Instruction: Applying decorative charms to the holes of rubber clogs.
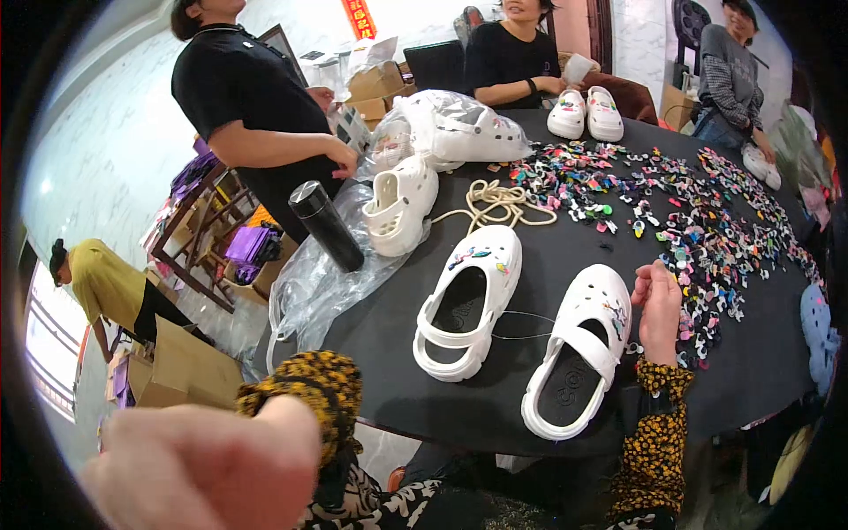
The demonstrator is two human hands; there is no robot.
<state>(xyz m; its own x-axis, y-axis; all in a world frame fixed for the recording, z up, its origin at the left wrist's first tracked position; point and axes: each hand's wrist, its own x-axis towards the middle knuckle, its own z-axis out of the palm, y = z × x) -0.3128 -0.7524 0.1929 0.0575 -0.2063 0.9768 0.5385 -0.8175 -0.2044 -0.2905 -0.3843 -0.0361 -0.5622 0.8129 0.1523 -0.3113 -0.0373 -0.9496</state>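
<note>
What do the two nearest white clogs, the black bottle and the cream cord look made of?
Clogs: likely moulded foam or rubbery plastic, fairly matte; thick, rounded walls and holes through the uppers suggest it.
Bottle: coated metal or hard plastic, can't tell which; smooth, rigid cylinder with a soft sheen.
Cord: probably textile fibre, dull; it lies in loose, supple loops.

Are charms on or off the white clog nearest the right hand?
On: small coloured charms show on the white clog, beside the right hand.

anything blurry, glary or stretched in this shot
Head view: bare left hand blurred, seemingly close to the lens; same view: white perforated clog nearest the bare right hand fairly sharp; same view: glints on crinkled clear plastic, black rounded corners.
</note>
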